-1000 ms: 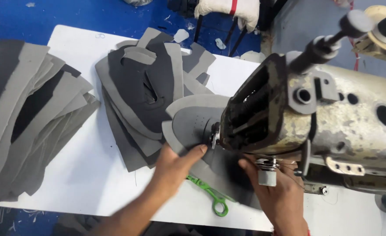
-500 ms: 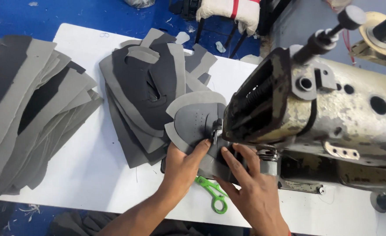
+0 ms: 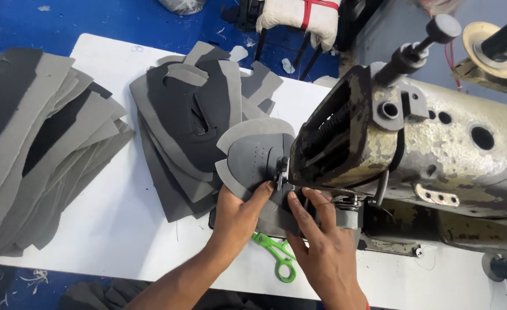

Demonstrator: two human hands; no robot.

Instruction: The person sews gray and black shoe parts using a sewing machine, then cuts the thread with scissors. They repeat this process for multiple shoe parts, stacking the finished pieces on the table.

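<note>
Both hands closed in; grey piece [image 3: 252,156] (rounded end) points up-left.

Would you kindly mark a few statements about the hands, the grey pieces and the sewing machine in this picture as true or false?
1. Both hands, left hand and right hand, press a dark grey cut piece at the needle of the sewing machine. True.
2. The green thread snips are held in the right hand. False: they lie on the white table, between the wrists.
3. A stack of grey pieces lies just left of the machine. True.
4. The machine looks new and spotless. False: its body is worn and stained.
5. The table stands on a red floor. False: the floor is blue.
</note>
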